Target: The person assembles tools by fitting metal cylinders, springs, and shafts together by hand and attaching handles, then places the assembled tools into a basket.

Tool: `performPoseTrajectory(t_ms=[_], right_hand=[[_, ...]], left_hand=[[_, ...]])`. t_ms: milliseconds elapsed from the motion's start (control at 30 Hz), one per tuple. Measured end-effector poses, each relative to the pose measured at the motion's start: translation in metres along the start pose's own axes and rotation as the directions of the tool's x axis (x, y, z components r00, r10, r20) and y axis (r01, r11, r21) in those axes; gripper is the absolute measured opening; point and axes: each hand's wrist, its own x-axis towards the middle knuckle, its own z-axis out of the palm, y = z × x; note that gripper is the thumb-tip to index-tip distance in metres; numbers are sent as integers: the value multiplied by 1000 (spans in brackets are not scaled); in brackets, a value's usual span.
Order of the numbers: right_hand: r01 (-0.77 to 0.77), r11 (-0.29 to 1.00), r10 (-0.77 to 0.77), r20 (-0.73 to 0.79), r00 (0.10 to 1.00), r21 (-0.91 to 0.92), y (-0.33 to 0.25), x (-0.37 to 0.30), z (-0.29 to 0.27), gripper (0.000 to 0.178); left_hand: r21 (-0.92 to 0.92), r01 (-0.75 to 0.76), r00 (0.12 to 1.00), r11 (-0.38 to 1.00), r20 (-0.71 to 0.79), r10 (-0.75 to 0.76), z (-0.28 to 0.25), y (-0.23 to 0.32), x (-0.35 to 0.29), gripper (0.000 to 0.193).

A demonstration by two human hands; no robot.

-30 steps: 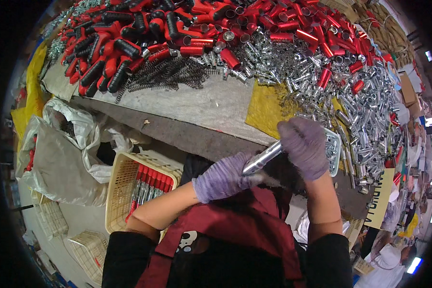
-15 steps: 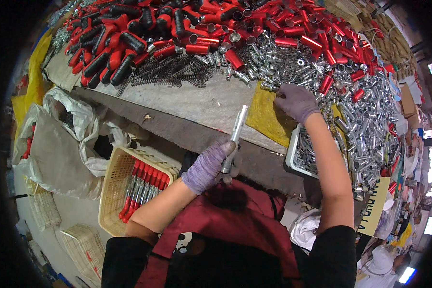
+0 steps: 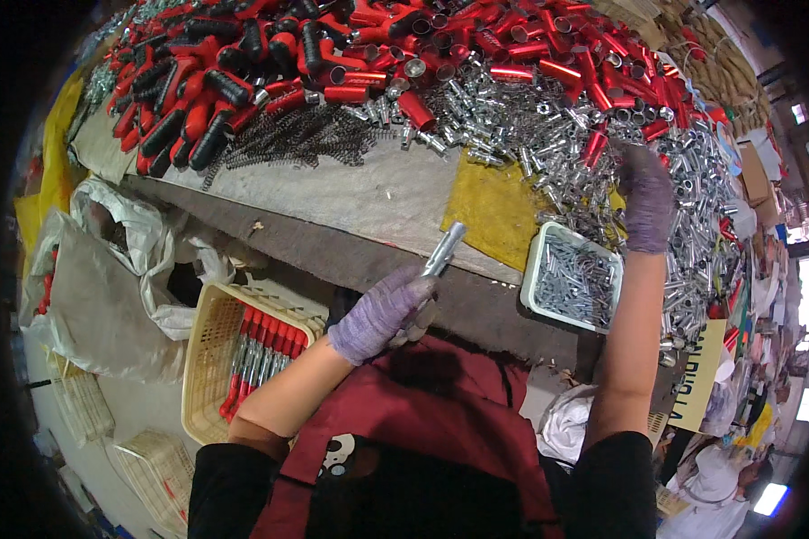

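In my gloved left hand (image 3: pixel 382 314), closed in front of my apron, a silver metal tube (image 3: pixel 445 247) is held slantwise, its upper end pointing away from me. My gloved right hand (image 3: pixel 648 202) reaches out over the right part of a heap of small shiny metal fittings (image 3: pixel 692 216). Its fingers are dark and indistinct against the parts, so whether they grip anything does not show. Closer to me than that hand, a white tray (image 3: pixel 529 292) full of small grey metal pins (image 3: pixel 571 274) stands at the bench edge.
Red-and-black handles (image 3: pixel 189 108) and red metal sleeves (image 3: pixel 418 110) are piled along the far side. Dark coil springs (image 3: pixel 306 139) lie before them, left of a yellow cloth (image 3: pixel 485 211). At lower left, a cream basket (image 3: pixel 200 377) holds several red-handled tools (image 3: pixel 259 346) beside a white sack (image 3: pixel 117 296).
My right hand has moved right from beside the yellow cloth to farther over the fittings, uncovering the tray. My left hand keeps the tube, now tilted more to the right.
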Motion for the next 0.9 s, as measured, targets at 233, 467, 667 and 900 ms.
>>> performPoseTrajectory(t_ms=[233,467,667,900], right_hand=[[-87,990,98,-98,990,115,25,1,-24,25],[-199,959,226,-118,967,203,29,-3,-20,26],[-177,862,237,-69,969,475,18,-14,-5,34],[-329,485,83,331,940,810,5,-56,20,36]], left_hand=[[237,-13,994,971,-105,39,-2,4,-2,38],[206,18,999,978,-48,-9,14,13,2,36],[238,-29,999,971,-17,34,17,12,4,35],[286,-251,952,925,-99,289,44,38,58,40]])
